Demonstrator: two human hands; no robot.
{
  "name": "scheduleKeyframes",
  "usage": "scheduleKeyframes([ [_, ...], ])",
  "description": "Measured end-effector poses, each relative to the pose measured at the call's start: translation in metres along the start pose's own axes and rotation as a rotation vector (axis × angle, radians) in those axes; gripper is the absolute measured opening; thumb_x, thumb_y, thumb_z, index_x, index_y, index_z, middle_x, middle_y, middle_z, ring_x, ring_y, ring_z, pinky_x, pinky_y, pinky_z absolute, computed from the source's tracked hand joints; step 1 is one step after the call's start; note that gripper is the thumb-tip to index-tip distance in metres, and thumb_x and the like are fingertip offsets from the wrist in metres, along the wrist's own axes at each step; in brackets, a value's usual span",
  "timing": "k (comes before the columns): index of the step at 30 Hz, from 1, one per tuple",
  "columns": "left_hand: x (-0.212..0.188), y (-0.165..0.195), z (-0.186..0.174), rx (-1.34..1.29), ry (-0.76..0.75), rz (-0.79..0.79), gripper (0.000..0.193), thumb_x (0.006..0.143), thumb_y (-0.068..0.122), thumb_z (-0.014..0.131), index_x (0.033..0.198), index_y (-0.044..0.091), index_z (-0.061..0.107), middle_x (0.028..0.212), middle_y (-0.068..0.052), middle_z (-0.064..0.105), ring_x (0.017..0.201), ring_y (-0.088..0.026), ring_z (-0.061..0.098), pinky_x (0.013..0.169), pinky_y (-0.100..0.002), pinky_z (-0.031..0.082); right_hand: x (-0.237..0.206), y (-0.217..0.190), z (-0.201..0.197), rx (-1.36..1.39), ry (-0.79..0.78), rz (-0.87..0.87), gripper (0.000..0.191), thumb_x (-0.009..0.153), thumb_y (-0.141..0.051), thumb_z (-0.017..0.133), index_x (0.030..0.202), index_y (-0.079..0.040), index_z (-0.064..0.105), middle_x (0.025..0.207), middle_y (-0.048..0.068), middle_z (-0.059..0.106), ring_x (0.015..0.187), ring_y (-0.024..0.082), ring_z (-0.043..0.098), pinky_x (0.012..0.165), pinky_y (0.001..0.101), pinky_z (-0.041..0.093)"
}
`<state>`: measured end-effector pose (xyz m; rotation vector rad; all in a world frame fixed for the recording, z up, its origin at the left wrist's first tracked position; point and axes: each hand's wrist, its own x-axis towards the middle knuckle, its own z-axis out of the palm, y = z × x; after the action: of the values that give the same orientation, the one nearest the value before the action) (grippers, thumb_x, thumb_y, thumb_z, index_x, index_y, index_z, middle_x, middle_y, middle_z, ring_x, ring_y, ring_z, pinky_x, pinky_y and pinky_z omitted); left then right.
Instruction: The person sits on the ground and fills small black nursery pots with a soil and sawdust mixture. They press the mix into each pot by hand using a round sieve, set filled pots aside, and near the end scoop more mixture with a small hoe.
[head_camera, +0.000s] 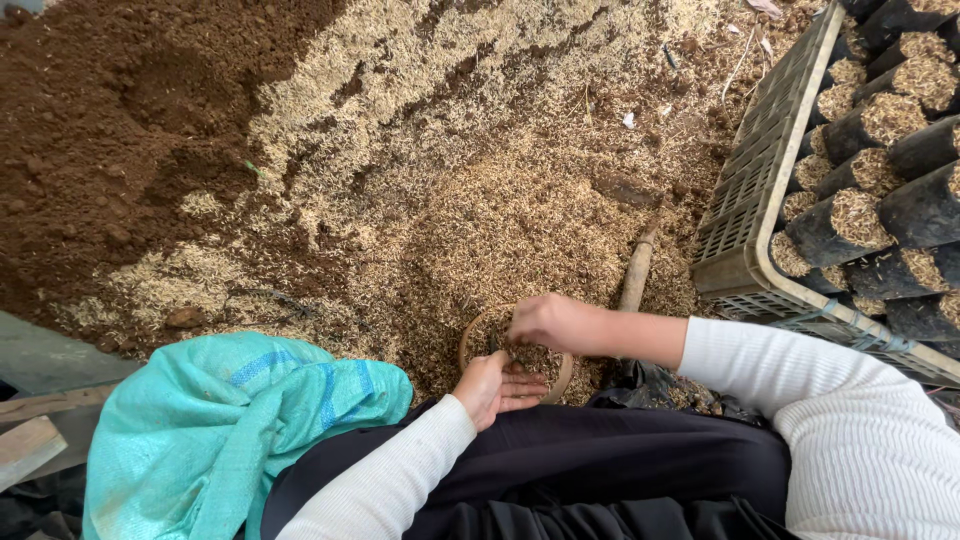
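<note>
- Left hand (492, 388) cups the small round pot (515, 352) at lower centre, fingers half-open under its rim.
- Right hand (555, 322), loosely curled, presses husk mix into it.
- Crate (745, 215) of filled black bags (880, 190) bounds the right; open husk ground (480, 180) above.

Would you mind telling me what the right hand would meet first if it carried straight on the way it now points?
The right hand points leftward and down over the round pot. Carried on, it would probably first meet the husk mix in that pot, then the left hand holding it; depth is hard to judge.
</note>
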<state>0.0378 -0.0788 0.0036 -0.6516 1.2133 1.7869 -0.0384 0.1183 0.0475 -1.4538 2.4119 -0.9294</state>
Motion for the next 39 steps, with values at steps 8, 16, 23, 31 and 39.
scheduleKeyframes([
  [8,0.0,0.008,-0.008,0.303,-0.046,-0.085,0.035,0.104,0.025,0.042,0.102,-0.008,0.056,0.104,-0.028,0.072,0.093,-0.043,0.076,0.076,-0.044,0.066,0.012,0.002,-0.003,-0.078,-0.005,-0.081,0.023,0.08,0.001,0.074,0.103,-0.005,0.077,0.099,0.007,0.072,0.1,0.024,0.07,0.089,0.0327,0.061],
  [16,0.021,0.008,-0.027,0.402,0.148,0.169,0.035,0.104,0.028,0.048,0.112,-0.007,0.051,0.109,-0.024,0.068,0.098,-0.038,0.076,0.079,-0.047,0.067,-0.004,-0.008,0.0,-0.201,-0.013,-0.053,0.017,0.084,-0.011,0.076,0.096,0.0,0.071,0.094,0.011,0.068,0.091,0.025,0.065,0.085,0.0382,0.057],
  [23,0.012,-0.017,-0.005,-0.07,0.02,0.17,0.029,0.105,0.02,0.043,0.118,-0.004,0.052,0.113,-0.025,0.069,0.106,-0.037,0.074,0.087,-0.044,0.067,-0.001,0.002,0.001,-0.35,-0.025,-0.075,0.02,0.083,-0.008,0.075,0.1,0.0,0.069,0.096,0.01,0.069,0.093,0.024,0.066,0.093,0.0385,0.057],
  [31,-0.008,0.02,-0.001,0.536,0.272,0.277,0.036,0.101,0.033,0.054,0.107,-0.002,0.05,0.1,-0.017,0.063,0.087,-0.032,0.075,0.068,-0.043,0.066,-0.005,0.011,-0.025,-0.178,0.105,0.176,0.026,0.085,0.006,0.066,0.109,-0.002,0.069,0.104,0.012,0.067,0.095,0.025,0.068,0.083,0.0317,0.063],
  [39,0.018,-0.004,-0.014,0.271,0.157,0.385,0.02,0.103,0.013,0.051,0.098,-0.006,0.054,0.098,-0.015,0.065,0.088,-0.031,0.078,0.071,-0.038,0.069,-0.01,0.009,-0.029,-0.002,-0.078,0.426,0.013,0.096,-0.007,0.068,0.107,-0.006,0.074,0.104,0.007,0.069,0.091,0.019,0.068,0.081,0.024,0.064],
])
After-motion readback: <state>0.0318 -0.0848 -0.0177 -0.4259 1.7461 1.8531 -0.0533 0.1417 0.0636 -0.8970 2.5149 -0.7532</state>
